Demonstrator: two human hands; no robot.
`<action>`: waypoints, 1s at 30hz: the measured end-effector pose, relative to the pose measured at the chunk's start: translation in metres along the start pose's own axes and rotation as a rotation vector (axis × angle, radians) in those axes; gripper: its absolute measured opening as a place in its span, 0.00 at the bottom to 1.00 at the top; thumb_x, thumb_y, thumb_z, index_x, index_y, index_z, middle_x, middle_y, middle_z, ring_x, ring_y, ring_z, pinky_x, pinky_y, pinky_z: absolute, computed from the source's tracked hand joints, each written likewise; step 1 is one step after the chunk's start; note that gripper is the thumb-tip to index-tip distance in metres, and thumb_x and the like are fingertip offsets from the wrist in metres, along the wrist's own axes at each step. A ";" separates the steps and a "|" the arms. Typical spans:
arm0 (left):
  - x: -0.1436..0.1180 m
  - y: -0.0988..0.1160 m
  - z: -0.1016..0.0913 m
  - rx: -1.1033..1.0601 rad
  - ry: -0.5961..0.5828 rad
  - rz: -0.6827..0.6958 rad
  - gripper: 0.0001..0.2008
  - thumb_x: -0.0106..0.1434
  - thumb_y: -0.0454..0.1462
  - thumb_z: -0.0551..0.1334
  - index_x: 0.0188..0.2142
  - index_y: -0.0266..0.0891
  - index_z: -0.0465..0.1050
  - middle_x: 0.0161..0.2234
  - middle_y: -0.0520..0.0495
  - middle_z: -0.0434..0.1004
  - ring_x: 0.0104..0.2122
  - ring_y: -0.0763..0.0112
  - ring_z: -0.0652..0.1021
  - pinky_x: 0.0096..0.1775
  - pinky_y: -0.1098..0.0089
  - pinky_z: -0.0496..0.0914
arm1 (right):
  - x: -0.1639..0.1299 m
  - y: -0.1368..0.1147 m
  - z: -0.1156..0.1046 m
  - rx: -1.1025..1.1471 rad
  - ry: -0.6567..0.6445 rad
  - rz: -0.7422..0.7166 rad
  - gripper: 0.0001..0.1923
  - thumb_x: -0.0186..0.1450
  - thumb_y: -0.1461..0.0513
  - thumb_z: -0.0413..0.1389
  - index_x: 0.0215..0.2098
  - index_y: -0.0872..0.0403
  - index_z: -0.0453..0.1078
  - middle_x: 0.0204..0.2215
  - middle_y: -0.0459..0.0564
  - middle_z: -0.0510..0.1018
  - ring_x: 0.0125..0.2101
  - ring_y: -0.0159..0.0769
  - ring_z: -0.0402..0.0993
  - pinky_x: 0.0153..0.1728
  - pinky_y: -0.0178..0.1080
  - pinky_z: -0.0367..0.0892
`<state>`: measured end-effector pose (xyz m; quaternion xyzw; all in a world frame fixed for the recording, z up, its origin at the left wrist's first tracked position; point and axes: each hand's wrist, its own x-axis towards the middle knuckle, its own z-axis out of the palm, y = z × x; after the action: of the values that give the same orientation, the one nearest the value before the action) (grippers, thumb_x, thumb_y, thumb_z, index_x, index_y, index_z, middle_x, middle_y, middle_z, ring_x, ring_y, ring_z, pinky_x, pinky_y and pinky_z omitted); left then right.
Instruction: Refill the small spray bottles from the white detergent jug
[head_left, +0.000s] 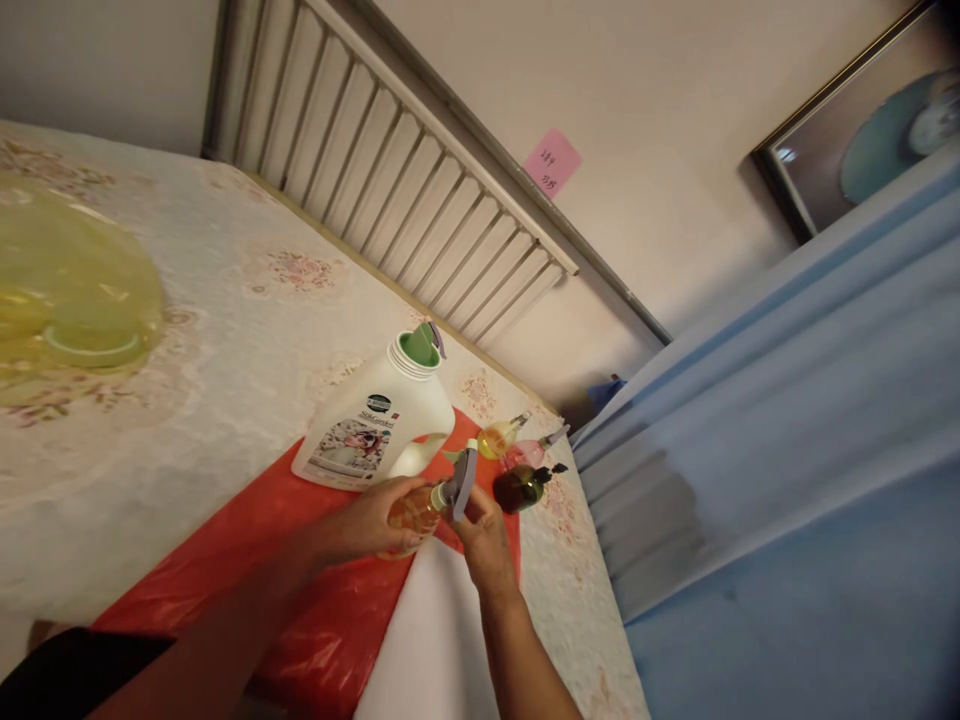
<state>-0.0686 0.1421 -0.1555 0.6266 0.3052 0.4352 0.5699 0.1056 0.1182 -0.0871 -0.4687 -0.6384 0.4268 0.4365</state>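
My left hand (373, 518) is wrapped around the body of a small clear spray bottle (414, 508) with amber liquid inside. My right hand (481, 545) has its fingers closed on the bottle's grey trigger head (463, 487), which sits at the neck; the fingertips are partly hidden behind it. Just beyond my left hand stands a large white jug (337, 425) with a printed label, its neck open and showing a green spout insert (421, 345). A dark pump bottle (517, 489) is close to my right hand.
A yellow spray bottle (496, 440) and a pink one (525, 454) stand behind the dark bottle. Red plastic sheeting (217, 560) and a white surface (427, 640) lie under my hands. A yellow translucent container (82, 270) is at left. A radiator (390, 160) and blue curtain (787, 430) border the flowered tablecloth (232, 330).
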 end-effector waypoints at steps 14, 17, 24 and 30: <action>-0.001 0.003 0.000 0.021 -0.031 -0.031 0.31 0.51 0.35 0.65 0.56 0.40 0.65 0.52 0.43 0.74 0.51 0.54 0.74 0.50 0.63 0.70 | 0.002 -0.004 0.006 -0.143 0.141 -0.020 0.08 0.54 0.62 0.61 0.33 0.54 0.74 0.31 0.46 0.77 0.33 0.36 0.72 0.37 0.37 0.68; -0.001 0.004 0.001 0.027 -0.018 -0.035 0.30 0.51 0.36 0.65 0.55 0.39 0.65 0.52 0.42 0.74 0.52 0.54 0.73 0.50 0.63 0.69 | 0.003 -0.006 0.007 -0.160 0.143 -0.013 0.09 0.53 0.63 0.61 0.34 0.54 0.74 0.30 0.46 0.78 0.31 0.35 0.72 0.36 0.37 0.67; 0.000 0.000 0.001 0.061 -0.011 0.002 0.30 0.51 0.36 0.65 0.55 0.40 0.65 0.52 0.43 0.73 0.52 0.55 0.73 0.53 0.61 0.67 | 0.002 0.006 0.013 -0.272 0.264 -0.064 0.07 0.52 0.64 0.61 0.30 0.53 0.70 0.27 0.43 0.75 0.30 0.34 0.70 0.34 0.35 0.66; 0.001 -0.003 0.005 0.137 0.060 0.061 0.35 0.49 0.35 0.64 0.59 0.40 0.60 0.58 0.41 0.67 0.57 0.53 0.68 0.57 0.58 0.63 | -0.001 0.015 0.028 -0.299 0.433 -0.046 0.09 0.52 0.63 0.61 0.29 0.53 0.67 0.27 0.45 0.75 0.30 0.35 0.70 0.34 0.36 0.66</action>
<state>-0.0631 0.1415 -0.1580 0.6598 0.3318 0.4489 0.5030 0.0825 0.1168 -0.1086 -0.5936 -0.5968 0.2075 0.4985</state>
